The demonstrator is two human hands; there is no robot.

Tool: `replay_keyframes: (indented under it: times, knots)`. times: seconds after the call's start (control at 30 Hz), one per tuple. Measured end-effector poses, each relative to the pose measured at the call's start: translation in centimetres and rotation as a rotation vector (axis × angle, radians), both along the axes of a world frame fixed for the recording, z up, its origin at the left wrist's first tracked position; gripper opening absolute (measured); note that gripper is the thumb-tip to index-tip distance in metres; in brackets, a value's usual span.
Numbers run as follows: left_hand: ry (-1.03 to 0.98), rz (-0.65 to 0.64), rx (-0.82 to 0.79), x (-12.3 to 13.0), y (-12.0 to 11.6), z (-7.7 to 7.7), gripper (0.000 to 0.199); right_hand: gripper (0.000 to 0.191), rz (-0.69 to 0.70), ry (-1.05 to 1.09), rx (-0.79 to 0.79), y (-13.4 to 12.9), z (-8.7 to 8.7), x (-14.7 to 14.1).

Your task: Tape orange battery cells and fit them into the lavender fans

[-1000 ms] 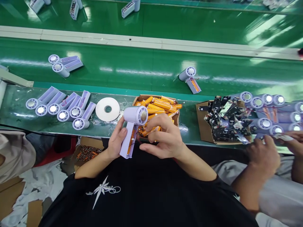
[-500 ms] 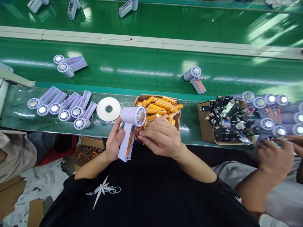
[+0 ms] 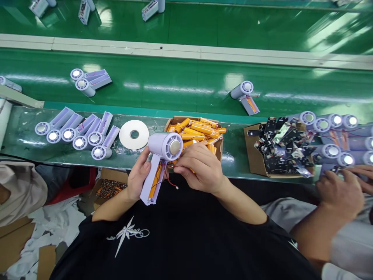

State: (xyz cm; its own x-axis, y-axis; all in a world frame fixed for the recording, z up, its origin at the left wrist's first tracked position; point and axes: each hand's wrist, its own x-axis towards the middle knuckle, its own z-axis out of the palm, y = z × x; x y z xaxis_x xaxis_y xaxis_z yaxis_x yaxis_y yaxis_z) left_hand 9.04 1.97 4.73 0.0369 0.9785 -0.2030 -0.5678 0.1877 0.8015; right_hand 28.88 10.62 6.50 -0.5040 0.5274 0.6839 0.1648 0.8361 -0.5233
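A lilac fan body (image 3: 161, 147) is gripped by its handle in my left hand (image 3: 138, 177). Its handle is open on one side and shows an orange battery (image 3: 155, 182) with thin wires. A red wire (image 3: 172, 183) with a small white plug hangs below the fan head. My right hand (image 3: 202, 168) is closed beside the fan head, its fingertips pinched at the wires; what exactly they hold is too small to tell. Behind my right hand, a cardboard box (image 3: 220, 149) holds several orange batteries (image 3: 201, 130).
On the bench (image 3: 233, 167) lie a white tape roll (image 3: 134, 134), several lilac fan bodies (image 3: 79, 142) at the left and a box of black circuit boards (image 3: 281, 149) at the right. More fans sit on the green belt (image 3: 175, 85). Another person's hand (image 3: 339, 194) works at the far right.
The held fan's handle has swung slightly left and its opening faces up more. The red wire now dangles free of my right hand. Fans on the near belt have shifted right.
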Motion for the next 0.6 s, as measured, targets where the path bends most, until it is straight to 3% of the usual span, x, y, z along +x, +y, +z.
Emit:
replay_keyframes:
  times: [0.23,0.5,0.6]
  knots:
    - [-0.032,-0.022,0.000,0.20,-0.13,0.01,0.054,0.018,0.002,0.001,-0.015,-0.03,-0.12,0.17]
    - [0.026,0.013,-0.055,0.05,-0.25,0.26,0.060,0.001,0.033,0.027,-0.023,-0.08,-0.24,0.29]
    - [0.017,0.016,-0.074,-0.03,-0.25,0.18,0.063,0.007,0.037,0.029,-0.023,-0.08,-0.19,0.16]
